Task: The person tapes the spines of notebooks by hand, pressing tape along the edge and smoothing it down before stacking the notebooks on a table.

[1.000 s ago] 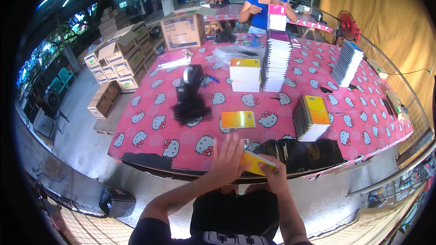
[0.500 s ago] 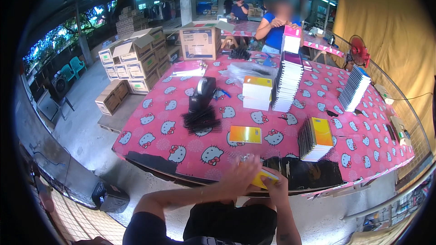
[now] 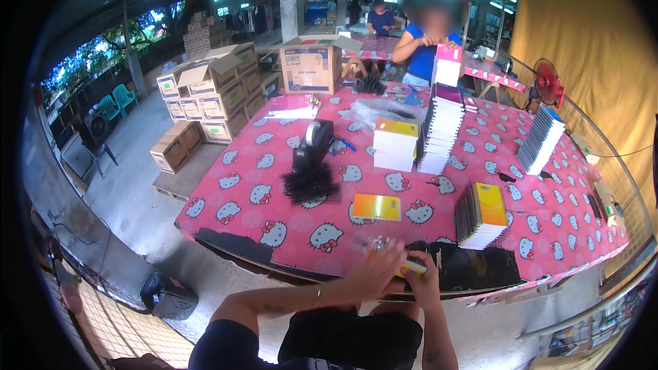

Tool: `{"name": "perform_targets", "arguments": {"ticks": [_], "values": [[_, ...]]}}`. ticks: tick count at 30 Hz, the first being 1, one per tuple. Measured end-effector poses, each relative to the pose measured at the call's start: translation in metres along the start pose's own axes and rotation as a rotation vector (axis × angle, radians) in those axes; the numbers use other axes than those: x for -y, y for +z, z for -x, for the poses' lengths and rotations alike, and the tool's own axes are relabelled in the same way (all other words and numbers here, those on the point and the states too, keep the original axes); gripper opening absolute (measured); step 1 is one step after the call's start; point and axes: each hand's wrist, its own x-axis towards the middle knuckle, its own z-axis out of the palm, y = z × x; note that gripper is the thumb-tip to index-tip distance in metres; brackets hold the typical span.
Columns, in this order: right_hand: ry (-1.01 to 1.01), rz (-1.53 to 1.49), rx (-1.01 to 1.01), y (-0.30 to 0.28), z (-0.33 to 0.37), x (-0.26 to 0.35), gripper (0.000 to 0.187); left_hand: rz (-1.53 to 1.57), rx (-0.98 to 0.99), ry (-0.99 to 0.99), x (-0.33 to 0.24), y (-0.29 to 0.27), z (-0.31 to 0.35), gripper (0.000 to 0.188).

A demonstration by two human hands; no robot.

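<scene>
At the table's near edge, my right hand (image 3: 425,278) grips a small yellow-covered notebook (image 3: 414,267), its thumb on the cover. My left hand (image 3: 375,270) lies across the notebook's left side with fingers stretched out, slightly blurred, hiding much of it. By those fingertips is a small shiny metal piece (image 3: 377,241), too blurred to name. Just beyond lies a single yellow-orange notebook (image 3: 377,207). A stack of yellow spiral notebooks (image 3: 481,216) stands to the right of my hands. Black binding coils (image 3: 312,183) lie in a heap to the left, against a black device (image 3: 313,145).
Farther back stand a yellow-topped stack (image 3: 395,147), a tall notebook stack (image 3: 442,123) and a blue-topped stack (image 3: 541,140). An open carton (image 3: 310,68) sits at the far left corner. A person in blue (image 3: 421,51) works across the table. A red fan (image 3: 546,82) stands at right.
The whole view has shifted slightly. My left hand has slid a little over the notebook, and less of the yellow cover shows. My right hand keeps its grip.
</scene>
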Motion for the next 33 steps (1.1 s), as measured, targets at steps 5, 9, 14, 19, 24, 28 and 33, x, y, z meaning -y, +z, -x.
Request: {"name": "perform_targets", "arguments": {"ticks": [5, 9, 14, 19, 24, 28, 33], "values": [[0.087, -0.080, 0.108, 0.003, 0.002, -0.004, 0.025, 0.132, 0.173, -0.021, 0.031, 0.005, -0.015, 0.035], [0.156, -0.098, 0.144, 0.000, -0.001, -0.007, 0.025, 0.197, 0.146, -0.004, 0.037, 0.000, -0.023, 0.023], [0.099, -0.044, 0.138, 0.000, -0.001, -0.011, 0.024, 0.253, 0.172, 0.001, 0.039, -0.002, -0.027, 0.029], [0.125, -0.126, 0.136, 0.001, 0.000, -0.023, 0.026, -0.034, 0.225, -0.048, 0.008, -0.001, 0.000, 0.067], [0.170, -0.191, 0.145, 0.007, -0.001, -0.005, 0.023, -0.032, 0.121, -0.065, -0.006, 0.012, 0.011, 0.083], [0.211, -0.160, 0.188, 0.000, -0.002, 0.015, 0.018, 0.045, 0.217, -0.091, -0.015, 0.016, 0.013, 0.085], [0.216, -0.187, 0.182, 0.010, 0.003, 0.017, 0.015, -0.110, 0.187, -0.081, 0.000, 0.006, -0.033, 0.086]]}}
